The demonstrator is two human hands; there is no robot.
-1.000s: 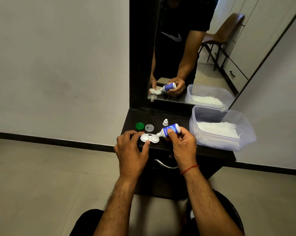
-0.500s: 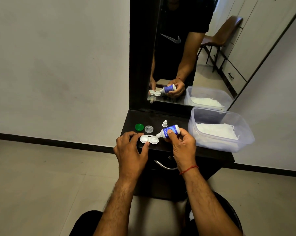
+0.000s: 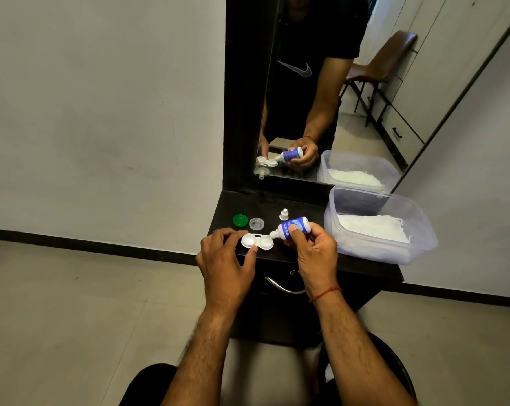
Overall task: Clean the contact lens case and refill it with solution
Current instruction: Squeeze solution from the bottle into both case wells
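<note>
A white two-well contact lens case (image 3: 257, 241) lies open on the dark dresser top (image 3: 306, 206). My left hand (image 3: 226, 260) pinches its left well between thumb and fingers. My right hand (image 3: 313, 250) grips a small blue-and-white solution bottle (image 3: 294, 227), tilted sideways with its nozzle over the case's right well. A green lid (image 3: 240, 220) and a clear lid (image 3: 256, 223) sit just behind the case. The bottle's small white cap (image 3: 283, 214) stands further back.
A clear plastic tub (image 3: 394, 247) holding white tissue sits at the right of the dresser. A mirror (image 3: 321, 98) stands behind and reflects my hands. A drawer handle (image 3: 280, 287) is below the top's front edge. A dark bin (image 3: 394, 373) stands on the floor.
None of the objects has moved much; the bottle stays tilted at the case's right well and both hands keep their hold.
</note>
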